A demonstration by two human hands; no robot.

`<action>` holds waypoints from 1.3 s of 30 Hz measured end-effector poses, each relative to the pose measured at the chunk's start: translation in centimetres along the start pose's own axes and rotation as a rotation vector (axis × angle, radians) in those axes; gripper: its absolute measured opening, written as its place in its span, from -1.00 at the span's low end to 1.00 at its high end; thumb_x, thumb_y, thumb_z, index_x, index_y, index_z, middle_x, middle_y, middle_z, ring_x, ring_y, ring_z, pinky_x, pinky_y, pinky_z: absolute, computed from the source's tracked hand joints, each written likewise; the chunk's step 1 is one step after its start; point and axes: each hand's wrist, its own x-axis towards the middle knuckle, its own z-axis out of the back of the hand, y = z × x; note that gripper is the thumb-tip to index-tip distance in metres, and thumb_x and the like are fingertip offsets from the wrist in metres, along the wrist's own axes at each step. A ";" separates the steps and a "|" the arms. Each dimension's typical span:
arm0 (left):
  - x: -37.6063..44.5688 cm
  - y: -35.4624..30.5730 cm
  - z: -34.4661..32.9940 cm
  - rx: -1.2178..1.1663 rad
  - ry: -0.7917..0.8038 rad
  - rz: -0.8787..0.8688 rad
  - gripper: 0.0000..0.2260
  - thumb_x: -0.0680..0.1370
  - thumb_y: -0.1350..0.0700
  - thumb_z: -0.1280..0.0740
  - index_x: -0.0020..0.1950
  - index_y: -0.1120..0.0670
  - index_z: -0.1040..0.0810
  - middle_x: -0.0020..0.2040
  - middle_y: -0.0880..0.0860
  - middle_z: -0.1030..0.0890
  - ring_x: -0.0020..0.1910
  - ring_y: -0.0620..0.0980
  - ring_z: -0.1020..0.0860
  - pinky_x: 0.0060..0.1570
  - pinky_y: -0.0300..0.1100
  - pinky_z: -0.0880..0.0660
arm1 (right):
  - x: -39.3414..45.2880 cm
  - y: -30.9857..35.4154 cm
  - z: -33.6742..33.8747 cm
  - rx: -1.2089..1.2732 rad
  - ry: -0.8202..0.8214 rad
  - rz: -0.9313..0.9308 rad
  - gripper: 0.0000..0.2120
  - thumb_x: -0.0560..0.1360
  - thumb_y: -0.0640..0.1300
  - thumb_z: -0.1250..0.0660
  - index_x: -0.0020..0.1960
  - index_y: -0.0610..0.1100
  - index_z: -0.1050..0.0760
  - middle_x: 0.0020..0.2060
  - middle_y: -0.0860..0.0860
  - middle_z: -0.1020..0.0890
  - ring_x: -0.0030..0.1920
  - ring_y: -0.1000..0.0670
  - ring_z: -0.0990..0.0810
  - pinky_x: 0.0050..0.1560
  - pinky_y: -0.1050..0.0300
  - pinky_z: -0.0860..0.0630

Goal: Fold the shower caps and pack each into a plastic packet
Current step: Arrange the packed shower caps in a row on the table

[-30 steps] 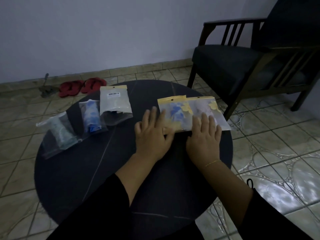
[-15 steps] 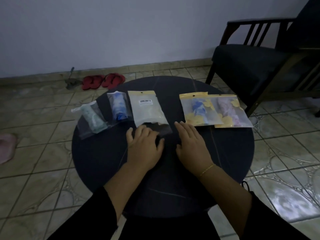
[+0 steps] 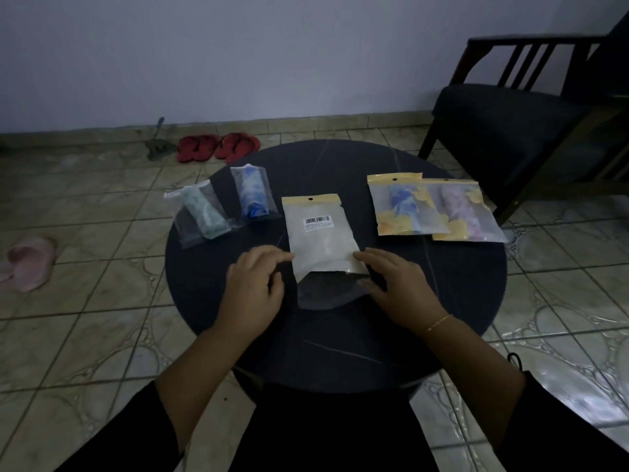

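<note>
A white packet (image 3: 320,236) with a barcode label and a yellow top strip lies in the middle of the round dark table (image 3: 452,301); its clear lower end (image 3: 318,292) points at me. My left hand (image 3: 253,287) touches the packet's left edge with its fingertips. My right hand (image 3: 398,284) touches the right edge, its thumb on the clear end. A clear packet with a green rolled cap (image 3: 204,212) and another with a blue cap (image 3: 253,195) lie at the back left. Two yellow-flowered packets lie at the back right, one with a blue cap (image 3: 405,206), one with a pink cap (image 3: 466,212).
A dark wooden armchair (image 3: 517,131) stands right behind the table. Red sandals (image 3: 218,146) lie on the tiled floor by the wall, and a pink slipper (image 3: 29,262) sits at the far left. The table's near half carries only my forearms.
Both hands left the two flowered packets on the right and moved left to the white packet. They now sit on either side of it, and the view has swung left.
</note>
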 end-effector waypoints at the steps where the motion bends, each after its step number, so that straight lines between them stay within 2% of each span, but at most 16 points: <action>1: 0.3 0.2 0.0 0.027 0.053 0.032 -0.70 0.51 0.22 -0.33 0.21 -0.03 -0.55 0.22 -0.03 -0.46 0.20 -0.06 -0.39 0.18 -0.14 -0.26 | 0.2 0.0 0.0 0.008 -0.004 -0.009 -0.54 0.52 -0.02 -0.32 0.39 0.09 -0.36 0.39 0.05 -0.39 0.38 0.03 -0.36 0.35 -0.01 -0.23; 4: 0.8 0.0 -0.4 0.042 0.128 0.029 -0.70 0.48 0.14 -0.42 0.19 -0.06 -0.58 0.27 -0.02 -0.42 0.24 -0.03 -0.36 0.23 -0.11 -0.27 | 0.7 0.0 0.1 0.033 -0.018 -0.025 -0.56 0.50 0.01 -0.35 0.36 0.07 -0.41 0.36 0.06 -0.44 0.36 0.01 -0.38 0.32 0.01 -0.22; 7: 0.9 -0.1 -0.7 0.000 0.099 0.022 -0.78 0.46 0.08 -0.45 0.10 -0.02 -0.63 0.20 -0.01 -0.47 0.15 -0.06 -0.37 0.16 -0.07 -0.35 | 0.8 -0.1 0.4 0.043 -0.006 -0.014 -0.62 0.47 0.02 -0.38 0.27 0.05 -0.50 0.32 0.08 -0.46 0.33 0.05 -0.38 0.22 0.11 -0.17; 9: 0.6 0.0 -0.6 -0.023 0.061 0.014 -0.82 0.46 0.07 -0.45 0.05 0.02 -0.66 0.16 -0.01 -0.49 0.10 -0.11 -0.35 0.10 -0.13 -0.34 | 0.5 -0.1 0.5 0.037 -0.002 0.015 -0.69 0.45 0.00 -0.39 0.19 0.04 -0.55 0.30 0.09 -0.47 0.32 0.06 -0.38 0.20 0.14 -0.17; 14: -0.9 0.5 0.2 -0.051 0.118 -0.003 -0.88 0.46 0.03 -0.44 -0.02 -0.04 -0.69 0.11 -0.17 -0.42 0.09 -0.19 -0.34 0.10 -0.21 -0.31 | -1.2 0.6 0.7 0.067 0.014 0.080 -0.77 0.42 0.10 -0.37 -0.01 0.01 -0.63 0.22 0.11 -0.50 0.28 0.10 -0.37 0.17 0.14 -0.19; 16: -1.6 0.6 0.6 -0.056 0.178 0.012 -0.79 0.44 -0.16 -0.37 -0.02 -0.11 -0.68 0.09 -0.24 -0.40 0.10 -0.22 -0.32 0.13 -0.17 -0.27 | -2.2 0.9 0.5 0.059 0.015 0.090 -0.75 0.43 0.12 -0.34 -0.04 -0.01 -0.64 0.19 0.13 -0.50 0.26 0.12 -0.36 0.13 0.16 -0.17; 17: -1.9 0.6 0.9 -0.045 0.214 0.033 -0.67 0.42 -0.29 -0.26 -0.02 -0.15 -0.67 0.08 -0.28 -0.39 0.12 -0.24 -0.30 0.14 -0.17 -0.20 | -2.5 1.0 0.4 0.052 0.011 0.081 -0.75 0.45 0.11 -0.32 -0.04 -0.03 -0.64 0.18 0.14 -0.50 0.26 0.14 -0.33 0.12 0.17 -0.15; 19: -2.2 0.4 1.1 -0.003 0.262 0.080 -0.52 0.37 -0.39 -0.09 -0.02 -0.17 -0.65 0.04 -0.32 -0.39 0.13 -0.28 -0.24 0.11 -0.21 -0.08 | -3.1 1.0 0.1 0.035 -0.004 0.030 -0.75 0.49 0.09 -0.28 -0.07 -0.04 -0.64 0.16 0.15 -0.48 0.25 0.16 -0.26 0.09 0.18 -0.10; 21: -2.3 0.3 1.2 0.040 0.257 0.134 -0.59 0.45 -0.35 -0.18 -0.07 -0.10 -0.66 0.02 -0.27 -0.41 0.14 -0.23 -0.25 0.06 -0.22 -0.04 | -3.1 1.1 0.1 0.022 -0.003 -0.090 -0.71 0.53 0.09 -0.22 -0.14 -0.04 -0.64 0.18 0.14 -0.48 0.28 0.12 -0.23 0.10 0.19 -0.07; 24: -2.1 0.2 1.2 0.054 0.233 0.247 -0.77 0.54 -0.15 -0.26 -0.19 -0.06 -0.58 0.02 -0.21 -0.44 0.12 -0.19 -0.25 0.03 -0.21 -0.04 | -2.6 1.3 0.5 0.049 0.023 -0.249 -0.70 0.57 0.08 -0.16 -0.23 0.03 -0.56 0.23 0.11 -0.47 0.33 0.06 -0.23 0.14 0.15 -0.09; 27: -2.0 0.0 1.1 0.085 0.241 0.259 -0.77 0.54 -0.15 -0.25 -0.20 -0.06 -0.56 0.03 -0.20 -0.43 0.13 -0.18 -0.24 0.05 -0.20 -0.05 | -2.7 1.6 0.5 0.070 0.040 -0.240 -0.76 0.59 0.09 -0.13 -0.07 0.07 -0.55 0.23 0.12 -0.45 0.34 0.06 -0.24 0.17 0.12 -0.09; 29: -2.1 -0.1 1.0 0.093 0.240 0.265 -0.77 0.54 -0.16 -0.24 -0.18 -0.07 -0.56 0.03 -0.21 -0.42 0.16 -0.15 -0.26 0.05 -0.20 -0.05 | -3.1 2.0 0.6 0.153 0.006 -0.212 -0.76 0.55 0.18 -0.10 -0.01 0.12 -0.49 0.15 0.18 -0.41 0.30 0.10 -0.24 0.14 0.16 -0.04; 32: -2.1 -0.4 1.0 0.123 0.236 0.273 -0.73 0.54 -0.19 -0.22 -0.11 -0.05 -0.59 0.02 -0.20 -0.40 0.18 -0.12 -0.27 0.05 -0.19 -0.05 | -3.7 2.7 0.8 0.240 -0.031 -0.164 -0.54 0.32 0.43 0.02 -0.06 0.18 -0.45 0.10 0.24 -0.37 0.18 0.24 -0.17 0.10 0.19 -0.01; 34: -2.1 -0.6 0.9 0.138 0.227 0.270 -0.70 0.54 -0.21 -0.19 -0.06 -0.05 -0.60 0.03 -0.20 -0.39 0.19 -0.11 -0.27 0.05 -0.19 -0.05 | -3.9 2.9 0.6 0.204 -0.029 -0.129 -0.52 0.27 0.48 0.00 -0.08 0.21 -0.45 0.12 0.24 -0.36 0.19 0.26 -0.15 0.14 0.16 -0.01; 36: -2.1 -0.8 0.8 0.149 0.219 0.269 -0.69 0.54 -0.22 -0.18 -0.04 -0.06 -0.59 0.03 -0.19 -0.38 0.19 -0.10 -0.27 0.05 -0.19 -0.05 | -3.9 3.1 0.3 0.134 -0.024 -0.124 -0.58 0.30 0.50 -0.13 -0.11 0.22 -0.47 0.15 0.22 -0.37 0.23 0.21 -0.16 0.16 0.14 -0.02; 39: -2.2 -0.9 0.8 0.153 0.215 0.274 -0.69 0.54 -0.24 -0.16 -0.05 -0.07 -0.57 0.03 -0.19 -0.38 0.18 -0.11 -0.28 0.05 -0.18 -0.05 | -3.6 3.0 0.0 0.043 -0.026 -0.154 -0.70 0.43 0.29 -0.23 -0.06 0.13 -0.58 0.20 0.16 -0.42 0.30 0.11 -0.19 0.16 0.13 -0.03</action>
